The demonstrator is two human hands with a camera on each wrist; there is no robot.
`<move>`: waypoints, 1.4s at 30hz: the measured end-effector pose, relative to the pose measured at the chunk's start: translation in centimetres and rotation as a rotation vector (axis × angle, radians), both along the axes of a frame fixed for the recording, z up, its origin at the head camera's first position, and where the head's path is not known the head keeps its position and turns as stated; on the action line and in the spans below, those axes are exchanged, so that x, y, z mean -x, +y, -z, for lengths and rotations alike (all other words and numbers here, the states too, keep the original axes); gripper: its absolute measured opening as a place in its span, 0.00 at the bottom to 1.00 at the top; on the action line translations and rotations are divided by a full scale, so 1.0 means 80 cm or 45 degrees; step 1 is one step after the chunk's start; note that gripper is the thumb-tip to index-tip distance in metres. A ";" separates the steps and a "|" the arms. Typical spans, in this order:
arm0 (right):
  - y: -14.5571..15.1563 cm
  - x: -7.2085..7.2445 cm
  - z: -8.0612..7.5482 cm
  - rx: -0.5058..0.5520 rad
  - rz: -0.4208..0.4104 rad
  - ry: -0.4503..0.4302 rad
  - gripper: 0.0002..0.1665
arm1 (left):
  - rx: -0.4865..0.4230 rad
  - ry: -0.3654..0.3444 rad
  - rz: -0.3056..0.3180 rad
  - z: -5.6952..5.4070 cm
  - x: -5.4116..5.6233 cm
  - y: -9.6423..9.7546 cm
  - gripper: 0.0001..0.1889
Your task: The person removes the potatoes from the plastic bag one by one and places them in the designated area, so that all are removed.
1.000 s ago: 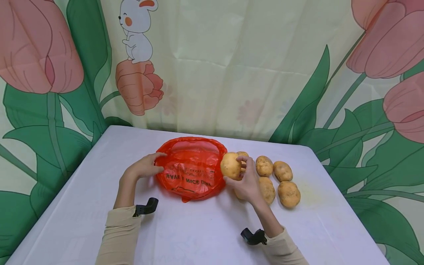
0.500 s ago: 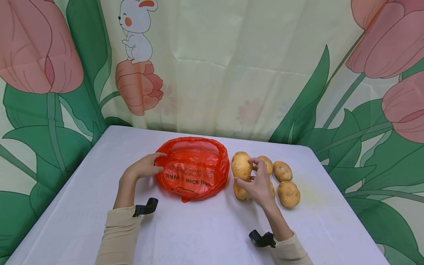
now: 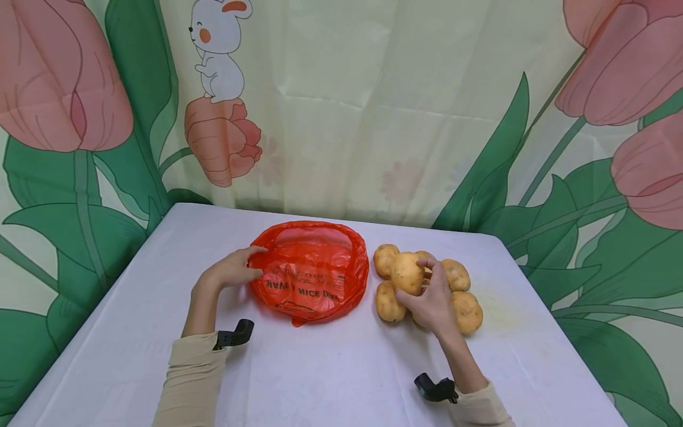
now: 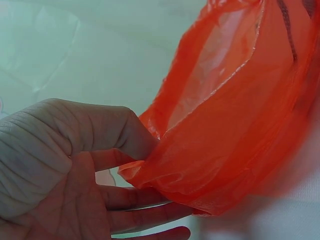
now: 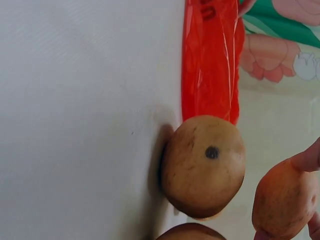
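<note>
An open-mouthed red plastic bag [image 3: 306,255] with black printed lettering sits left of centre on the table in the head view. My left hand [image 3: 228,271] pinches the left side of its rim; in the left wrist view the thumb [image 4: 127,132] overlaps the red film [image 4: 220,145] and the other fingers spread below. To the right of the bag, my right hand [image 3: 433,301] grips a potato [image 3: 407,273] by thumb and fingers, over several other potatoes. The same potato [image 5: 282,200] shows in the right wrist view, raised off the table.
Loose potatoes lie around the right hand: one at the back left [image 3: 385,260], one in front [image 3: 390,301] and two to the right, nearer potato [image 3: 467,312] and farther potato [image 3: 456,275]. The hand partly covers others. A printed curtain [image 3: 341,118] hangs behind the white table [image 3: 331,379].
My right hand has moved right with the potato, from beside the bag's rim to over the other potatoes. My left hand and the bag have stayed put.
</note>
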State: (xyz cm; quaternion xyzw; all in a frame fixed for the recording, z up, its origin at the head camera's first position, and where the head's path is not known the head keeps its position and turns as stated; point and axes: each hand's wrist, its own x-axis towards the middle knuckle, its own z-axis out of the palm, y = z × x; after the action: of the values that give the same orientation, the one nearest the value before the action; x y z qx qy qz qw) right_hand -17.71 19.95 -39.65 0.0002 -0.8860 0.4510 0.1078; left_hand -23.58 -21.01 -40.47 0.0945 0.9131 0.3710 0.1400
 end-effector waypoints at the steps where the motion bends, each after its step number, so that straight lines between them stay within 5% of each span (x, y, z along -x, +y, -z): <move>1: 0.002 0.000 0.000 -0.006 0.011 -0.009 0.44 | 0.000 -0.001 -0.002 0.000 0.000 0.000 0.32; 22: 0.037 -0.008 -0.002 0.046 0.114 0.016 0.46 | -0.019 0.031 0.045 -0.002 0.000 0.001 0.32; 42: 0.075 -0.023 -0.010 -0.038 0.254 -0.062 0.51 | -0.005 -0.029 0.003 -0.006 -0.001 0.001 0.33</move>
State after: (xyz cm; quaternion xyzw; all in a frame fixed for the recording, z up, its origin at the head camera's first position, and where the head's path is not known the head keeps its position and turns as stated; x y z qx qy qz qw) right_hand -15.85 25.92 -38.82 -0.0974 -0.8906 0.4247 0.1305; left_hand -23.49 -20.89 -39.99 0.0914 0.9107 0.3737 0.1507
